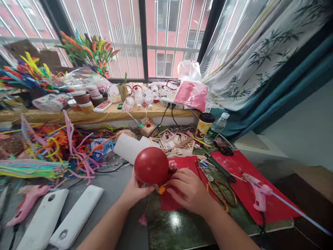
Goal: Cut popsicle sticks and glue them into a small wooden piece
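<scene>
My left hand [135,191] is closed around the lower side of a round, shiny red balloon [151,164], its thumb pointing right beneath it. Close to the balloon's underside is a small orange flower [161,190], and a pink flower [172,164] shows at its right edge. The fingers of my right hand [189,190] are pinched together just right of the orange flower; what they grip is mostly hidden. Below the balloon a thin string hangs down to a small pink tassel [142,219].
Red sheets [249,194] lie on the dark board, with scissors [221,191] and a pink glue gun [257,192] to the right. Small wooden sticks [179,142] are heaped behind. Left are white devices [78,217], another glue gun [30,201] and colourful pipe cleaners [33,169].
</scene>
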`<state>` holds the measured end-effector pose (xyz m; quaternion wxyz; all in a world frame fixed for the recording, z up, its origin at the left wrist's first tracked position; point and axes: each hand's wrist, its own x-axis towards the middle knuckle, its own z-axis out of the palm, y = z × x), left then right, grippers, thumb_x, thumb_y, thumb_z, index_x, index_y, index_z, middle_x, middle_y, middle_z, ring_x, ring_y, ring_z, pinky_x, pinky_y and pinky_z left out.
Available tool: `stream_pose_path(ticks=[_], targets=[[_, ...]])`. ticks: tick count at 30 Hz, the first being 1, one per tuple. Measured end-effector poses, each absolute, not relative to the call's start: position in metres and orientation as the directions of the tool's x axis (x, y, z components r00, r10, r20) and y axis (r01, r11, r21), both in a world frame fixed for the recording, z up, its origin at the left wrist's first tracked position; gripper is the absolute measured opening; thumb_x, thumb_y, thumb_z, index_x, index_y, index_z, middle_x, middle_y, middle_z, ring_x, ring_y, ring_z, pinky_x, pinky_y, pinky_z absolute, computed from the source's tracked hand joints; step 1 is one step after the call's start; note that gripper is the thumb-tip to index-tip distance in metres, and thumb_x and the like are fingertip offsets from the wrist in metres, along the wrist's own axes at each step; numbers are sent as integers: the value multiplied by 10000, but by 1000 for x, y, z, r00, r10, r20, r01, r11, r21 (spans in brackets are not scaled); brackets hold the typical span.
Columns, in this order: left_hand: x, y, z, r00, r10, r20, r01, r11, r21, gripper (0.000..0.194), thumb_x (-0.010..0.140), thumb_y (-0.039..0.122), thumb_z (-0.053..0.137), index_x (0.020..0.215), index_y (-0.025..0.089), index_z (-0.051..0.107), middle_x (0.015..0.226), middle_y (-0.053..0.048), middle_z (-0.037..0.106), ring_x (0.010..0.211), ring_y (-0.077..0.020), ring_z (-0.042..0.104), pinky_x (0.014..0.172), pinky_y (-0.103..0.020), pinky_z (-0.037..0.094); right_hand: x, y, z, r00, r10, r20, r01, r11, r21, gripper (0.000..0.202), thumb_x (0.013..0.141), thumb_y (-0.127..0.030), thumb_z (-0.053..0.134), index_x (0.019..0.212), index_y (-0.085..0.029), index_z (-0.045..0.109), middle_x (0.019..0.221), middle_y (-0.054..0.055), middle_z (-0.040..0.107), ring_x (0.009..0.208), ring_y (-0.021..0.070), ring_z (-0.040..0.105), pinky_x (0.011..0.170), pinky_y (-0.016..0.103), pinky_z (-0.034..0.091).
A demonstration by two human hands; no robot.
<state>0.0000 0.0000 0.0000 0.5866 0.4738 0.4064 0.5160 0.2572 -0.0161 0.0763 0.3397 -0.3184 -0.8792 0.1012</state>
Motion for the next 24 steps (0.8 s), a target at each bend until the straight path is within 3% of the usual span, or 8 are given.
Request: stream_pose_path(ticks=[4, 6, 9, 11, 14, 17, 21, 24], targets=[[9, 7, 11, 102, 972, 212, -372, -160, 914, 1216, 551, 511, 951, 1561, 383, 288, 1609, -102, 383, 1500, -399, 310, 1187, -511, 358, 282, -14, 46, -388, 662, 641, 544, 726, -421, 418, 882, -231, 734, 1274, -249, 588, 1277, 110, 618, 1191, 302, 557, 1036, 514, 475], [12, 8, 13, 78, 968, 238, -413, -185, 892, 1165, 552, 586, 925, 1540, 390, 341, 1614, -88, 382, 1501, -400, 308, 1176, -515, 375, 288, -11, 29, -215, 719, 661, 546, 649, -530, 508, 875, -270, 739, 1340, -253, 535, 1336, 129, 572, 1262, 322, 524, 1079, 541, 447], [16, 8, 15, 19, 974, 225, -423, -196, 885, 1083, 571, 627, 898, 1504, 367, 413, 1572, -97, 443, 1468, -405, 363, 1152, -533, 399, 289, -6, 8, -34, 824, 566, 426, 524, -737, 580, 893, -368, 713, 1408, -254, 470, 1408, 139, 525, 1302, 322, 514, 1089, 525, 459], [19, 8, 16, 1, 974, 225, -428, -203, 881, 1070, 578, 609, 904, 1498, 370, 412, 1557, -96, 461, 1461, -394, 380, 1147, -523, 408, 288, -3, 0, -39, 881, 471, 322, 457, -829, 649, 886, -427, 722, 1447, -263, 441, 1465, 137, 491, 1307, 313, 524, 1096, 506, 464], [23, 8, 14, 11, 969, 248, -432, -219, 875, 1099, 558, 542, 939, 1497, 380, 391, 1564, -93, 455, 1467, -377, 381, 1136, -484, 432, 283, 0, -7, -134, 928, 348, 197, 369, -908, 951, 759, -479, 852, 1539, -300, 337, 1573, 127, 410, 1395, 325, 468, 1166, 526, 395], [24, 10, 7, 61, 968, 244, -396, -201, 896, 1091, 552, 477, 960, 1479, 341, 402, 1548, -118, 470, 1431, -371, 439, 1133, -475, 441, 278, 1, -9, -237, 934, 266, 110, 298, -948, 1195, 657, -436, 935, 1594, -348, 199, 1615, 111, 380, 1471, 320, 396, 1204, 550, 333], [21, 12, -4, 76, 981, 176, -308, -145, 940, 1039, 608, 381, 949, 1475, 290, 384, 1478, -145, 538, 1354, -350, 532, 1116, -483, 450, 273, -1, -5, -241, 939, 246, 98, 276, -956, 956, 787, -308, 830, 1569, -354, 280, 1496, 88, 532, 1378, 268, 520, 1158, 508, 405], [20, 11, -2, 27, 988, 151, -300, -136, 944, 1075, 604, 408, 946, 1498, 276, 363, 1452, -152, 562, 1326, -355, 553, 1078, -468, 475, 274, -4, 0, -197, 948, 250, 164, 284, -945, 872, 780, -247, 809, 1527, -339, 370, 1411, 79, 592, 1288, 261, 584, 1086, 472, 475]])
